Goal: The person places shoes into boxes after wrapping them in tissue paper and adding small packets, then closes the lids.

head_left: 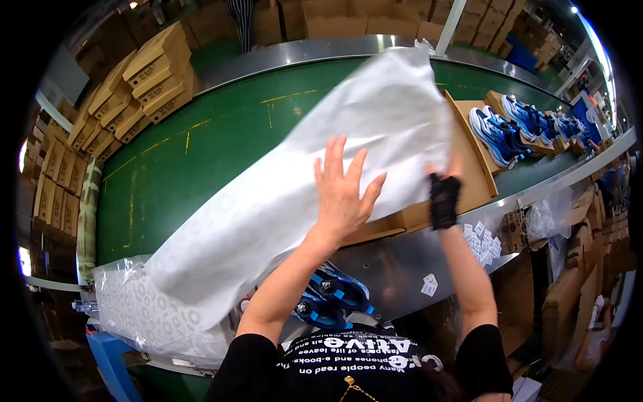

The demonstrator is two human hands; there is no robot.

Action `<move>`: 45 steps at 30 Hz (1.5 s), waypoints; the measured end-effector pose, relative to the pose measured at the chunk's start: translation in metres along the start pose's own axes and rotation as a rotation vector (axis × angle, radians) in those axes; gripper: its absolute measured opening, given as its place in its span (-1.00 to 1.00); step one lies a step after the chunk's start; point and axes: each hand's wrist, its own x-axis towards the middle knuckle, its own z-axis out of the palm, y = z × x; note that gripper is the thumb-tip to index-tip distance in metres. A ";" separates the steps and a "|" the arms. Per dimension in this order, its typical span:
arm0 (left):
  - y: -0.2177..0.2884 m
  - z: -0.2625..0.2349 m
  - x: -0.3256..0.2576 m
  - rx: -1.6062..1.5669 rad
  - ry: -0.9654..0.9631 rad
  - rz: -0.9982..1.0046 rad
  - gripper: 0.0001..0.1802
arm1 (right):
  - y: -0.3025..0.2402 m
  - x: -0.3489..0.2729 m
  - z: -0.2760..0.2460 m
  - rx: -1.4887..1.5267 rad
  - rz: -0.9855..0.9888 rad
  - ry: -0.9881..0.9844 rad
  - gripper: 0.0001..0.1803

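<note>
Both hands, left hand (341, 194) spread flat, right hand (443, 194) pinching, handle white tissue paper (321, 181).

A green conveyor belt (201, 154) with a curved metal rim carries an open cardboard shoe box (469, 167) half covered by a sheet of white tissue paper (301, 181), stacks of flat brown boxes (144, 77) at its far left, and open boxes of blue sneakers (499, 130) to the right.
</note>
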 end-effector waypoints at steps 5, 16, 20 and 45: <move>-0.063 0.006 -0.050 0.412 -0.272 -0.091 -0.45 | 0.034 0.082 -0.128 -0.245 -0.179 0.404 -0.49; -0.214 -0.053 -0.137 -0.549 -0.196 -1.378 -0.22 | 0.040 0.086 -0.196 -1.441 0.131 0.506 -0.23; -0.202 -0.047 -0.137 -0.905 -0.423 -1.334 -0.44 | 0.012 0.083 -0.150 -1.704 -0.414 0.339 -0.29; -0.251 -0.090 -0.155 0.772 -0.289 -0.490 -0.64 | -0.071 -0.209 0.046 -0.471 -0.639 -1.215 -0.86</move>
